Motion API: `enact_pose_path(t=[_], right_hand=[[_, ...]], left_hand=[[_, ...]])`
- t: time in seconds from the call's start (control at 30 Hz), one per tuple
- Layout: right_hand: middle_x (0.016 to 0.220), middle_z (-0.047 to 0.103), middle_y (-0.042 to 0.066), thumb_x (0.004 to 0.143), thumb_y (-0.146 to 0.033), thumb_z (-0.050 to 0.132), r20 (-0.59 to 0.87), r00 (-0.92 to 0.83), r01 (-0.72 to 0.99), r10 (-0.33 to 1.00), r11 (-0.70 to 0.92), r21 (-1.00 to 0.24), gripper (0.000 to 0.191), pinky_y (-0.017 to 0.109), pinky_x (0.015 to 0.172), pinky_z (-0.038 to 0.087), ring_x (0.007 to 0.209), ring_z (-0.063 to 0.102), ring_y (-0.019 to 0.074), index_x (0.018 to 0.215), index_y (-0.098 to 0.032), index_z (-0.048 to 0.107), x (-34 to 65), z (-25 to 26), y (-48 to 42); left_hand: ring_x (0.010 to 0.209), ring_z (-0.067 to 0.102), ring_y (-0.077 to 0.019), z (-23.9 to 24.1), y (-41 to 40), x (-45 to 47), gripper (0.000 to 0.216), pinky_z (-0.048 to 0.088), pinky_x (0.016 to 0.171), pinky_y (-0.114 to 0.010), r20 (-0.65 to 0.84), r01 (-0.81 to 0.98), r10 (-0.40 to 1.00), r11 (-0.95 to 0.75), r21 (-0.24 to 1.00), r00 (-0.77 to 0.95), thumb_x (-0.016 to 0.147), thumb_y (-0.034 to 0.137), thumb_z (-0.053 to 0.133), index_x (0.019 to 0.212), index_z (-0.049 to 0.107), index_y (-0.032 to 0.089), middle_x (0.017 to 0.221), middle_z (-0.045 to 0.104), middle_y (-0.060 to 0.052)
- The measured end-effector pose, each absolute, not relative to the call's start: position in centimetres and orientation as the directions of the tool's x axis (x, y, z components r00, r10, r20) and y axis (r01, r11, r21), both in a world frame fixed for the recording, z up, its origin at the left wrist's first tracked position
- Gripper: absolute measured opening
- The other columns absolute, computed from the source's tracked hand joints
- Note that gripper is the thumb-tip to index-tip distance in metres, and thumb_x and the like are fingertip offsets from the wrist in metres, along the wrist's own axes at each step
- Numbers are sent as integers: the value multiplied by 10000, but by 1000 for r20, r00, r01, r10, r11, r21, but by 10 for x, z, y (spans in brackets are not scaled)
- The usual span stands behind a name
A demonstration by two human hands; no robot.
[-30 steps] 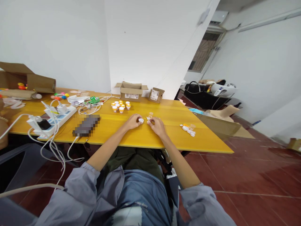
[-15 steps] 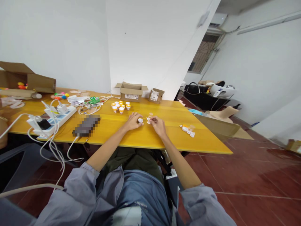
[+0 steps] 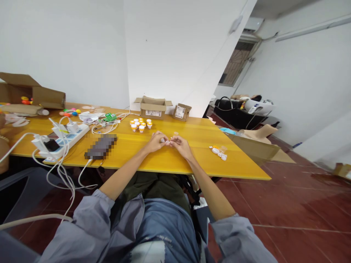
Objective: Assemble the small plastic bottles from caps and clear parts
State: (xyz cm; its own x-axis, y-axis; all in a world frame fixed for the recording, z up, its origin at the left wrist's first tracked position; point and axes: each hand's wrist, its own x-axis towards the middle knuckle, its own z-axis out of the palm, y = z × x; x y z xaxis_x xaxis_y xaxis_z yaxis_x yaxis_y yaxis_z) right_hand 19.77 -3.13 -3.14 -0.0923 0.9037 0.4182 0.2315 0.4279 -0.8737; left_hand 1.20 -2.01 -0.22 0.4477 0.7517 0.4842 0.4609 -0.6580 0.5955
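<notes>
over the table [image 3: 192,160] i had the left hand [image 3: 156,142] and right hand [image 3: 181,145] fingertip to fingertip, both pinched on a tiny white piece [image 3: 166,141] (too small to name). looked like a joining step; next wanted steady fingers.

Room inventory:
- White walls [image 3: 68,44], 10 to 2 o'clock.
- Dark red tiled floor [image 3: 301,197], 3 to 5 o'clock.
- Long yellow table [image 3: 192,160], centre to 9 o'clock.
- Barred window [image 3: 237,62], 1 o'clock, with an air-conditioning unit [image 3: 253,25] above it.
- Low black bench [image 3: 236,117], 2 o'clock.
- Even, bright light.
</notes>
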Motion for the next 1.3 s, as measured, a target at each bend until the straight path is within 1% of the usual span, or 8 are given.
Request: enact_pose_path(t=[0.13, 0.23, 0.33, 0.43, 0.57, 0.8, 0.97, 1.3], right_hand=[[943, 733, 64, 881, -378, 524, 523, 4, 506, 852, 450, -736, 199, 378, 849, 544, 917, 675, 221, 871, -224, 650, 204, -30, -30], [1019, 725, 85, 907, -270, 469, 578, -3, 695, 816, 417, -585, 220, 403, 916, 501, 998, 641, 242, 956, -224, 678, 206, -30, -32], [1119, 701, 99, 903, -210, 496, 551, -69, 823, 832, 360, -439, 261, 415, 943, 460, 1069, 598, 263, 1084, -243, 681, 205, -33, -34], [1233, 661, 113, 902, -188, 534, 477, -94, 891, 874, 288, -352, 308, 417, 940, 436, 1147, 558, 286, 1169, -264, 667, 200, -34, -38], [1199, 674, 107, 916, -180, 526, 461, -119, 901, 879, 290, -321, 276, 408, 922, 436, 1125, 562, 281, 1114, -275, 693, 197, -31, -39], [1109, 700, 89, 914, -161, 514, 508, -204, 872, 837, 392, -294, 221, 381, 887, 470, 1011, 614, 254, 992, -260, 695, 201, -30, -37], [1069, 708, 82, 913, -157, 508, 496, -208, 884, 843, 379, -274, 195, 362, 873, 478, 992, 625, 247, 939, -254, 676, 199, -28, -38], [1028, 704, 78, 920, -187, 516, 479, -207, 876, 853, 380, -298, 151, 341, 864, 487, 991, 630, 238, 926, -255, 650, 197, -29, -41]], left_hand=[[921, 579, -221, -2, -17, 12, 99, 422, 983, -404, 509, 439, 764, -645, 625, 397, 825, 312, 663, 817, 719, 231, 835, 700, -22], [868, 607, -202, -3, -14, 13, 110, 474, 904, -364, 515, 414, 778, -628, 660, 359, 835, 276, 618, 831, 706, 210, 833, 703, -25], [811, 622, -177, -4, -12, 12, 128, 499, 823, -317, 511, 385, 794, -607, 696, 329, 839, 244, 588, 881, 698, 195, 830, 709, -20], [782, 628, -165, -4, -11, 11, 155, 504, 777, -292, 509, 366, 801, -597, 714, 313, 847, 245, 578, 923, 701, 192, 814, 710, -9], [773, 634, -164, -4, -10, 11, 163, 507, 754, -285, 504, 354, 808, -588, 727, 307, 852, 262, 579, 917, 708, 187, 805, 711, -10], [810, 652, -174, -9, -5, 12, 167, 522, 745, -284, 496, 334, 818, -573, 748, 292, 835, 272, 621, 947, 719, 196, 839, 731, -19], [824, 661, -168, -9, -3, 12, 183, 524, 759, -285, 478, 320, 823, -563, 762, 308, 803, 205, 638, 971, 710, 195, 883, 737, -22], [844, 655, -171, -10, -3, 12, 197, 525, 785, -290, 476, 309, 816, -569, 762, 328, 784, 168, 640, 965, 710, 198, 871, 727, -14]])
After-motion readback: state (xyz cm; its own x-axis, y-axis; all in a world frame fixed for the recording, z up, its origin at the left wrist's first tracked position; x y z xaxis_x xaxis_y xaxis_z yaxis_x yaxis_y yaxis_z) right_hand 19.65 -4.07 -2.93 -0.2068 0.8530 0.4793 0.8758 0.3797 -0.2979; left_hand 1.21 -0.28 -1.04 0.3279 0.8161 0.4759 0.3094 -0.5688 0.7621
